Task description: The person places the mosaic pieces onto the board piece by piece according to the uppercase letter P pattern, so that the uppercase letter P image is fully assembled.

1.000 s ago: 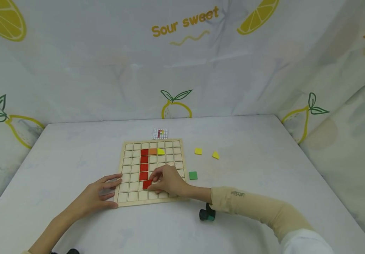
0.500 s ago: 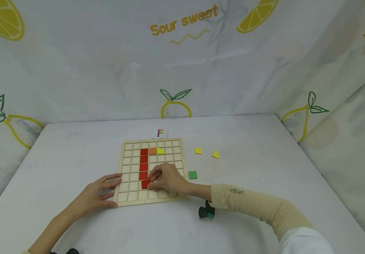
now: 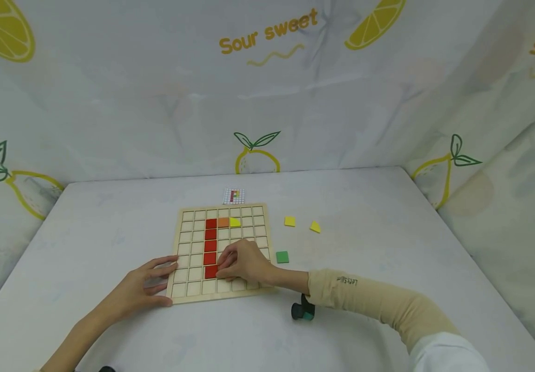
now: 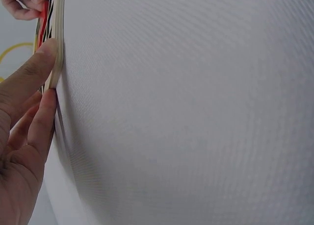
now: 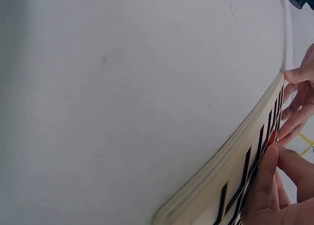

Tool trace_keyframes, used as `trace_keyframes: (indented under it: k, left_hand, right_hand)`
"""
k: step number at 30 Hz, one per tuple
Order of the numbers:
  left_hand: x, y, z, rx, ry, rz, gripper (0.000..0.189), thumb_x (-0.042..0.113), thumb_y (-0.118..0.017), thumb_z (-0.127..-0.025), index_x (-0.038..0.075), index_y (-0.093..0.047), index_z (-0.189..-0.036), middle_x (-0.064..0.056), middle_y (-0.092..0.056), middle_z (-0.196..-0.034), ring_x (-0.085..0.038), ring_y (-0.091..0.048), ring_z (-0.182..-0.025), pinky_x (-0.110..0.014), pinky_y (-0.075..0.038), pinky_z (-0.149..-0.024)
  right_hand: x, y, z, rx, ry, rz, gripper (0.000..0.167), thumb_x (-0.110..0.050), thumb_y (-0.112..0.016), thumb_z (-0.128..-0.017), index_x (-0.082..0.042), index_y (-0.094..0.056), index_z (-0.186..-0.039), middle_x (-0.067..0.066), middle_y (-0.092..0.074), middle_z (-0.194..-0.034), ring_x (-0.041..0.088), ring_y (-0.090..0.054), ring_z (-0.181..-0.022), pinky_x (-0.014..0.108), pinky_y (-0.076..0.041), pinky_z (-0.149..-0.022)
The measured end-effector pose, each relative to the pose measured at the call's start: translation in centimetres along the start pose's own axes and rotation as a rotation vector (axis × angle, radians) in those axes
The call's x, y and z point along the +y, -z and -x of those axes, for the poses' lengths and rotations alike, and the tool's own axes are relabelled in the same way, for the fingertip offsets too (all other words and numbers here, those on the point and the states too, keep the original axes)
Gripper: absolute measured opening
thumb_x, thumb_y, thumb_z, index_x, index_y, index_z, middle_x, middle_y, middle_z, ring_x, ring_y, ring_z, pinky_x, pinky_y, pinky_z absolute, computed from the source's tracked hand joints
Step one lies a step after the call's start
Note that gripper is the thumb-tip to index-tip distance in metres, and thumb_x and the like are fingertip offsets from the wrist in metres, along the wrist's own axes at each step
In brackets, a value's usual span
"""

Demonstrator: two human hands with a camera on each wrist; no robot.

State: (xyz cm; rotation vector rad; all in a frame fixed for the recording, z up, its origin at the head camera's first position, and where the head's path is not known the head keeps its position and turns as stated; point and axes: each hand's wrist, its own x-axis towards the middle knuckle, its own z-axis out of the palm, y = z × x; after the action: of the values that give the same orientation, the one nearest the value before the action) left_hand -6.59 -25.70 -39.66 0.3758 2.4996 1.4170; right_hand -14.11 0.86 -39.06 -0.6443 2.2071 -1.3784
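Note:
A wooden grid board (image 3: 194, 290) lies flat on the table. Down its third column runs a line of several red square tiles (image 3: 210, 234), with an orange tile (image 3: 223, 222) and a yellow slanted tile (image 3: 234, 222) beside the top one. My right hand (image 3: 248, 263) pinches the right edge of the lowest red tile (image 3: 210, 272), which sits in line below the others. Straight fingers of my left hand (image 3: 139, 289) touch the board's left edge; the left wrist view shows its thumb (image 4: 48, 48) on the rim. The right palm hides several cells.
Right of the board lie a green square (image 3: 283, 257), a yellow square (image 3: 289, 221) and a yellow slanted piece (image 3: 315, 227). A small printed pattern card (image 3: 234, 196) is behind the board. A dark wrist-camera piece (image 3: 302, 308) hangs under the right wrist.
The lowest red tile has shifted slightly left and straightened from a tilted position into line with the column. My right fingers moved slightly with it; the left hand has stayed put.

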Motion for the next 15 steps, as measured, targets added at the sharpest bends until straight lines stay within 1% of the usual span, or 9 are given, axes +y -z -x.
trace_keyframes:
  k: [4,7,11,15]
  left_hand:
    - [0.03,-0.02,-0.02,-0.006,-0.005,0.009,0.077,0.007,-0.084,-0.066,-0.013,-0.049,-0.132,-0.024,-0.035,-0.147,-0.047,-0.044,-0.122,-0.028,-0.057,-0.088]
    - [0.06,-0.05,0.0,-0.005,0.006,0.005,0.077,0.008,-0.085,-0.066,-0.012,-0.05,-0.132,-0.023,-0.035,-0.147,-0.046,-0.045,-0.122,-0.026,-0.057,-0.087]
    - [0.02,-0.04,0.05,-0.001,0.011,0.003,0.076,0.008,-0.085,-0.066,-0.012,-0.051,-0.131,-0.022,-0.035,-0.147,-0.045,-0.045,-0.123,-0.025,-0.057,-0.088]
    - [-0.04,0.04,0.07,0.003,0.011,-0.002,0.076,0.009,-0.085,-0.067,-0.012,-0.051,-0.131,-0.021,-0.035,-0.147,-0.045,-0.045,-0.123,-0.025,-0.057,-0.088]
  right_hand:
    - [-0.1,-0.03,-0.02,-0.005,-0.015,0.011,0.011,0.0,-0.078,-0.077,-0.001,-0.07,-0.085,0.003,-0.071,-0.071,0.017,-0.068,-0.06,0.021,-0.06,-0.057]
    - [-0.13,-0.06,-0.07,-0.007,-0.014,0.009,0.011,0.001,-0.079,-0.077,0.0,-0.07,-0.084,0.005,-0.071,-0.071,0.018,-0.069,-0.06,0.022,-0.061,-0.057]
    - [-0.1,-0.1,-0.12,-0.01,-0.002,0.01,0.011,0.001,-0.078,-0.076,0.001,-0.069,-0.083,0.006,-0.071,-0.071,0.019,-0.069,-0.059,0.021,-0.06,-0.056]
    - [-0.05,-0.2,-0.21,-0.014,0.011,0.023,0.011,0.001,-0.078,-0.077,0.0,-0.069,-0.083,0.006,-0.071,-0.07,0.017,-0.068,-0.059,0.02,-0.059,-0.055]
